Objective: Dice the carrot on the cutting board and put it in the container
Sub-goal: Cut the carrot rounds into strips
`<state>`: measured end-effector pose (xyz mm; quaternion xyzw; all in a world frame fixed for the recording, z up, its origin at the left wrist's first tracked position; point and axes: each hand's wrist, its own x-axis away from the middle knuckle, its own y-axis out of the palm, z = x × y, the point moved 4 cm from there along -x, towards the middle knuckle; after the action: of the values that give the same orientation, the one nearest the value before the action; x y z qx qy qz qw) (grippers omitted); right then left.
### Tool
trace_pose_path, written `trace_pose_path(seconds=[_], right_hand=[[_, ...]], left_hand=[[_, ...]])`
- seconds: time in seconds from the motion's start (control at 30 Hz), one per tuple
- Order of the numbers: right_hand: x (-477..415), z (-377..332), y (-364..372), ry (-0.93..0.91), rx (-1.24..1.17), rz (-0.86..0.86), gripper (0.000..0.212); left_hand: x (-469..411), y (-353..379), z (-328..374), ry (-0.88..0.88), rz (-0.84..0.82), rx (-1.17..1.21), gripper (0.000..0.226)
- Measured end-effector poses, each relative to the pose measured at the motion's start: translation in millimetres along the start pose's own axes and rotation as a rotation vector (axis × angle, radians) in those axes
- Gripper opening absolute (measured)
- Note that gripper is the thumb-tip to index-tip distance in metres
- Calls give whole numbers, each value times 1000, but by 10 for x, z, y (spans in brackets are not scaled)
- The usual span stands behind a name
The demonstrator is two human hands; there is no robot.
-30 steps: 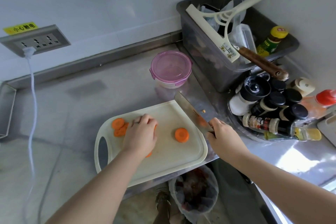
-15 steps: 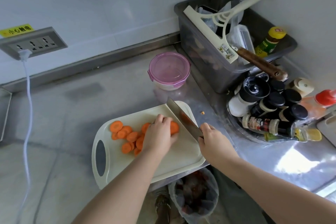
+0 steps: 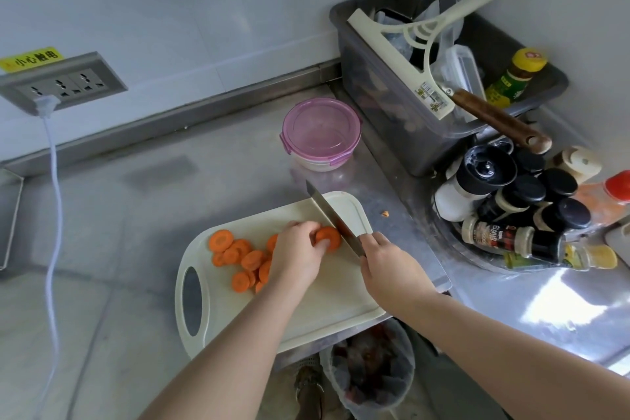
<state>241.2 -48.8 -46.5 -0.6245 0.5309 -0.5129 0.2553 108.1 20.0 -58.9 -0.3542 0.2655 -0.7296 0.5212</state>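
Our left hand (image 3: 297,256) pinches a carrot slice (image 3: 329,238) on the cutting board (image 3: 341,300). Our right hand (image 3: 390,273) grips the knife (image 3: 324,209) just beside it.

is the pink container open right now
No, the pink lid sits closed on the container, which stands beyond the cutting board.

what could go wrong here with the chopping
1. The left hand pinches a carrot slice right against the knife; a fingertip could get nicked.
2. The board seems to hang past the edge of the counter, above a bin; a hard press could tip it.
3. The container has its lid on, so dice may pile up and spill.
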Motion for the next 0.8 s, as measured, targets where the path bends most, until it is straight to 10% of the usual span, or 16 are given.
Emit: trace_pose_path(seconds=[0.8], right_hand=[[151,-107,-12,46,88,-2,31]], left_hand=[[-26,26,-5,-167,32,149,17]])
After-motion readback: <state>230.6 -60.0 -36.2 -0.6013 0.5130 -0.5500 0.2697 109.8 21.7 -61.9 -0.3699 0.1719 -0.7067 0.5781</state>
